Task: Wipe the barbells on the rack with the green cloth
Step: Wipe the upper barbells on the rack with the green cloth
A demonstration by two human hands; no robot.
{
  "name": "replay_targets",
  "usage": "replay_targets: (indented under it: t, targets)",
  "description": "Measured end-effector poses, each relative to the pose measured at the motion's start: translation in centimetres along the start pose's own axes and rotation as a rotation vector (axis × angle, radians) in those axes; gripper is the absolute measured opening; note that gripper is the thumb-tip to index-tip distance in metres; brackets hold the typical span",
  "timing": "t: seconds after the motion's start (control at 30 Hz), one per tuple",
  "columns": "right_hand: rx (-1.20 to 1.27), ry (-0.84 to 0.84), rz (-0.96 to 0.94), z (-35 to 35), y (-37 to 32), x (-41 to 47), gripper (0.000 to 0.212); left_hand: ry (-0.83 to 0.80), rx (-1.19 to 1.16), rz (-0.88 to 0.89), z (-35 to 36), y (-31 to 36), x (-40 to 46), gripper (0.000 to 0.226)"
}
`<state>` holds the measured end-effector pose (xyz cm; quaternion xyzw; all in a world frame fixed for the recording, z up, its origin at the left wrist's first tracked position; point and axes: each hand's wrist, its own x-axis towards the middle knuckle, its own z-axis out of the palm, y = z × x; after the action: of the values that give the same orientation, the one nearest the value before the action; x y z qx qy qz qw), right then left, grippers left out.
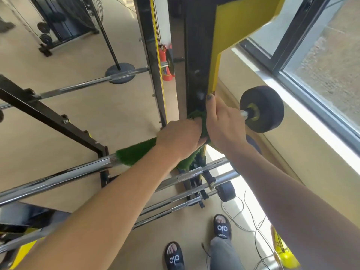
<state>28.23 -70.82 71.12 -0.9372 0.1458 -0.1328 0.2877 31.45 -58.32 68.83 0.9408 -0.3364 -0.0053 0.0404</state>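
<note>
Both hands work one barbell (244,113) at the rack (196,75): the left hand (180,136) grips the cloth (134,152) wrapped round the bar, while the right hand (222,121) clasps bar and cloth, probably steadying it.

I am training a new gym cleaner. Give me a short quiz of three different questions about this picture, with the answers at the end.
1. True or false: both hands grip the green cloth.
2. Multiple choice: the black weight at the bar's end lies
A. to the right of the right hand
B. under the left hand
C. on the floor by the sandals
3. Fill in: the cloth is wrapped round a ______ on the rack.

Key
1. True: the fingers of both hands curl round the cloth.
2. A
3. barbell
</note>
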Motion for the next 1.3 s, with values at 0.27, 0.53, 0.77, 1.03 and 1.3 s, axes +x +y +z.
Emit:
replay_targets:
  t: [0.27, 0.53, 0.77, 1.03, 1.3]
  targets:
    - [-0.019, -0.048, -0.020, 0.6, 0.0, 0.1, 0.057, 0.124, 0.441, 0.041, 0.0, 2.7, -1.6, 0.010]
    - [0.256, -0.421, -0.239, -5.4, 2.8, 2.4, 0.045, -0.309, 0.146, -0.111, -4.2, 2.9, 0.6, 0.026]
    - [-0.081, -0.102, -0.422, -9.0, 7.9, 7.5, 0.044, -0.065, 0.433, -0.041, -5.6, 4.3, -0.4, 0.023]
    - [0.403, -0.284, -0.065, -9.4, 7.7, 8.9, 0.067, 0.049, 0.259, -0.016, -4.8, 9.5, 5.2, 0.044]
    - [0.311, -0.316, -0.047, -9.2, 7.4, 9.0, 0.066, -0.209, -0.040, -0.142, -2.4, 11.3, 10.6, 0.045]
